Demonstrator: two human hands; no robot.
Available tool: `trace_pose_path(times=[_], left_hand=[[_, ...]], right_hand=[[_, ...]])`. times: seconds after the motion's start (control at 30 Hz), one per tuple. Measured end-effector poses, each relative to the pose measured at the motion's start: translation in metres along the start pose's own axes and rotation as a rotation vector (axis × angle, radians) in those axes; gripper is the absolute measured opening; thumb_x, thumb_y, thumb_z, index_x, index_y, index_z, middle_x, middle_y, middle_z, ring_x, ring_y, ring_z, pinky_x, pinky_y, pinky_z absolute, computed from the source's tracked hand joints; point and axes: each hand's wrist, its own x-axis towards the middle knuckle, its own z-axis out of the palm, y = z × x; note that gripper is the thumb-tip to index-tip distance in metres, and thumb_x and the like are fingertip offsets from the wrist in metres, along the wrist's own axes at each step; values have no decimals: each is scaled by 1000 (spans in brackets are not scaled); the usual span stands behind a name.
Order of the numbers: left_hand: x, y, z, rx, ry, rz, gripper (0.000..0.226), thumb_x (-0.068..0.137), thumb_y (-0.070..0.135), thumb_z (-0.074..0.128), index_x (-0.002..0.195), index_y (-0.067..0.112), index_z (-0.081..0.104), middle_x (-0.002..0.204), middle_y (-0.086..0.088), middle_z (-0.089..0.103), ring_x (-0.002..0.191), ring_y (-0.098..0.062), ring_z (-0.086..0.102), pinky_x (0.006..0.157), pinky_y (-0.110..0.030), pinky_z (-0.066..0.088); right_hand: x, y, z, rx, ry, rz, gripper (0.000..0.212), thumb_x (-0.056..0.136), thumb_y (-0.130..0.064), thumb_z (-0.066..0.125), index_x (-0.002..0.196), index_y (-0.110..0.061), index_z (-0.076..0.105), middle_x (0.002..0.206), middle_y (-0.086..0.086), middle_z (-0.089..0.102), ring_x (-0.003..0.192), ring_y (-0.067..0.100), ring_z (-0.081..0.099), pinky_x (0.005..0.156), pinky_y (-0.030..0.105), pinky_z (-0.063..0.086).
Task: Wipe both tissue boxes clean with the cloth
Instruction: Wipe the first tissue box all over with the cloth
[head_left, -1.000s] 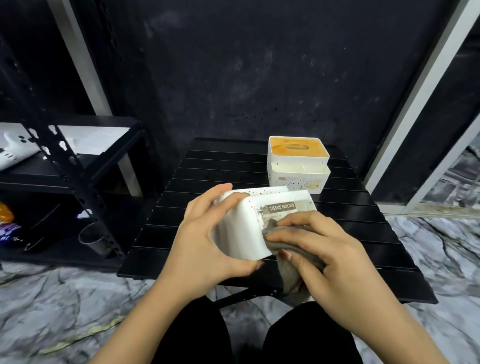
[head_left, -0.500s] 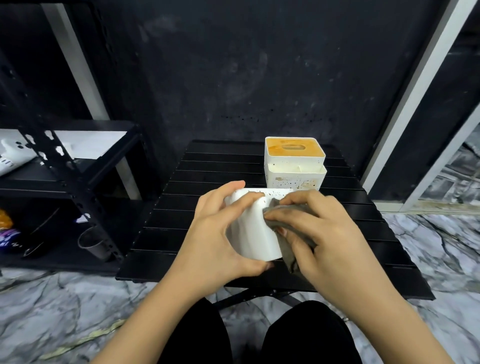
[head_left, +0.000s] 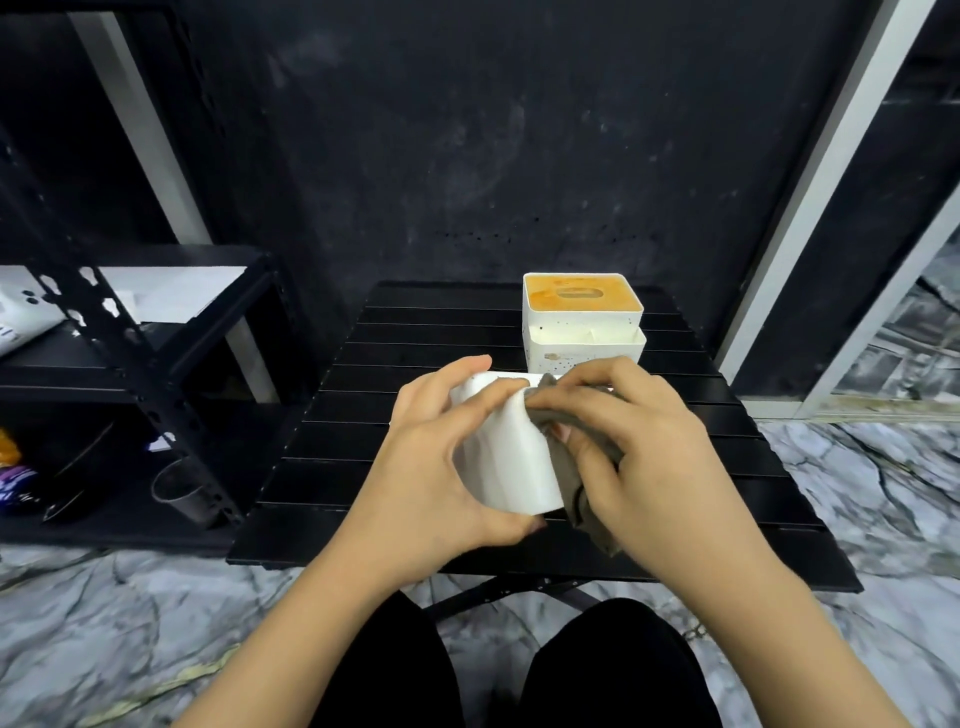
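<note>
Left hand (head_left: 431, 462) fingers (head_left: 485, 402) curled round the plain white plastic tissue box (head_left: 506, 457), thumb under its near edge, box lifted just above the black slatted desk (head_left: 322, 467). Right hand (head_left: 628, 447) fingers (head_left: 566, 402) pinching the crumpled grey-brown cloth (head_left: 571, 478), pressed against the box's right face. Wiping of the first box apparently in hand; next, probably turning the box for an unwiped face. Second white tissue box with orange-stained top (head_left: 582, 317) upright farther back on the desk, apart from both hands, seemingly not yet wiped.
</note>
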Motion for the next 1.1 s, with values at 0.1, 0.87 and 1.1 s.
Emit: trace_pose_path(times=[0.1, 0.87, 1.1], left_hand=[[-1, -1, 0, 14, 9, -8, 90, 42, 32, 91, 116, 56, 45, 139, 27, 30, 129, 10, 20, 91, 8, 15], [-10, -32, -16, -133, 2, -149, 87, 46, 45, 78, 122, 61, 40, 145, 30, 23, 137, 6, 21, 113, -32, 24], [-9, -31, -16, -155, 64, -169, 83, 41, 52, 82, 114, 60, 46, 144, 22, 30, 136, 3, 27, 114, -38, 28]], right_hand=[[1, 9, 1, 122, 4, 84, 30, 80, -13, 53, 100, -29, 69, 99, -11, 58, 96, 16, 57, 83, 24, 45], [8, 31, 18, 91, -40, 310, 27, 85, -5, 59, 101, -24, 70, 99, -8, 56, 100, 16, 54, 86, 9, 36], [3, 23, 27, 66, 13, 289, 26, 85, -7, 59, 102, -24, 69, 102, -8, 55, 98, 26, 54, 89, 33, 46]])
